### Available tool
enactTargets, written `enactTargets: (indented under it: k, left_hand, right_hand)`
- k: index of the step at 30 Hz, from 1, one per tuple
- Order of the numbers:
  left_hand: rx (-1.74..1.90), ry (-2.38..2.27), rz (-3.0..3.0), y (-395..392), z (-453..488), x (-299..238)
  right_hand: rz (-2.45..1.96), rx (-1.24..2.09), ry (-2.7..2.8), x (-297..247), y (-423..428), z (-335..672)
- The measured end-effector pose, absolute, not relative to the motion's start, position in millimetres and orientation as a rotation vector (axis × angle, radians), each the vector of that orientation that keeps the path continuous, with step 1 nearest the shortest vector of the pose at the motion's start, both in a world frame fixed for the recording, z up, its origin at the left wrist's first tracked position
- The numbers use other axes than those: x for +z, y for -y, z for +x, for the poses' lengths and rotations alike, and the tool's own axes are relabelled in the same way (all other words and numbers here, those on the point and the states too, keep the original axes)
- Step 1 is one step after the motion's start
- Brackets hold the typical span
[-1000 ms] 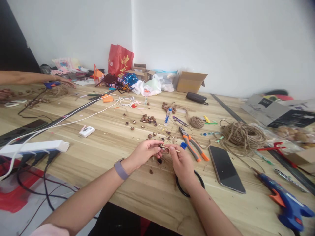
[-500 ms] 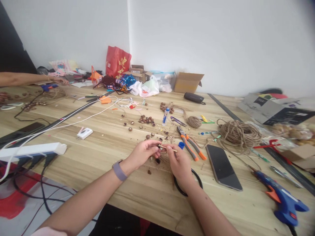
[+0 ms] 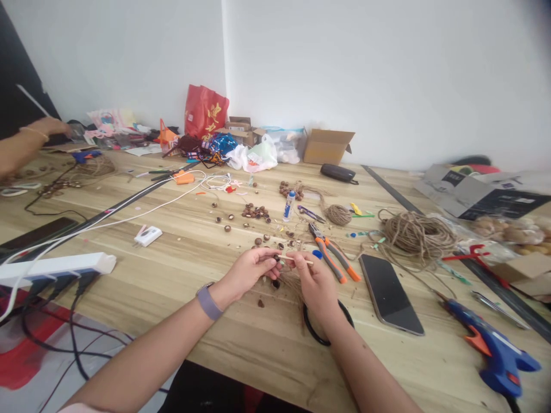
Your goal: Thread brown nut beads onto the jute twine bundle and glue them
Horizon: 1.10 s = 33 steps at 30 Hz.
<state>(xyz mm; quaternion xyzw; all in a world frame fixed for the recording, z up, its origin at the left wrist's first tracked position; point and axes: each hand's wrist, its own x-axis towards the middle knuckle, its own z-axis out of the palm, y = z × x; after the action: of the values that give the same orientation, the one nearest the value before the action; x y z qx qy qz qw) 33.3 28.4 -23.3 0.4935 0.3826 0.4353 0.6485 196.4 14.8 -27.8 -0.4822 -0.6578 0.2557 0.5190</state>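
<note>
Left hand (image 3: pixel 252 269) and right hand (image 3: pixel 316 284) close together, low over the wooden table (image 3: pixel 193 275), not far from its front edge. Left fingertips pinched narrow around a small dark nut (image 3: pixel 276 258); grey watch band (image 3: pixel 209 302) on that wrist. Right thumb and forefinger closed on a thin wooden stick (image 3: pixel 297 260), held almost level, left end at the nut, right end free past the fingers. Stick inside the nut or only against it: not possible to tell. Under the right wrist a black ring (image 3: pixel 310 331), flat on the wood, partly covered by the arm.

Just right of the right hand, pliers with orange handles (image 3: pixel 333 258), and a blue cap (image 3: pixel 317 253) very near the knuckles. Further right a dark phone (image 3: pixel 390 292) lying flat, then a blue glue gun (image 3: pixel 495 347). Behind the hands, scattered nuts (image 3: pixel 257 211), an upright glue bottle (image 3: pixel 288 205), a big coil of twine (image 3: pixel 415 232).

Widest stretch of plain wood to the left of the left hand, reaching to a small white adapter (image 3: pixel 147 235) and a white power strip (image 3: pixel 55 265) at the near-left edge, plugs and cables hanging over that edge. Far left, another person's hand (image 3: pixel 43 126), well apart.
</note>
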Motion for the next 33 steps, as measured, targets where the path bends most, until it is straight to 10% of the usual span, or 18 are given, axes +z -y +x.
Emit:
enactTargets:
  k: [33]
  left_hand:
    - [1.025,-0.863,1.174,-26.5,33.6,-24.5]
  right_hand:
    - [-1.123,0.466,1.729,-32.0,-16.2,200.1]
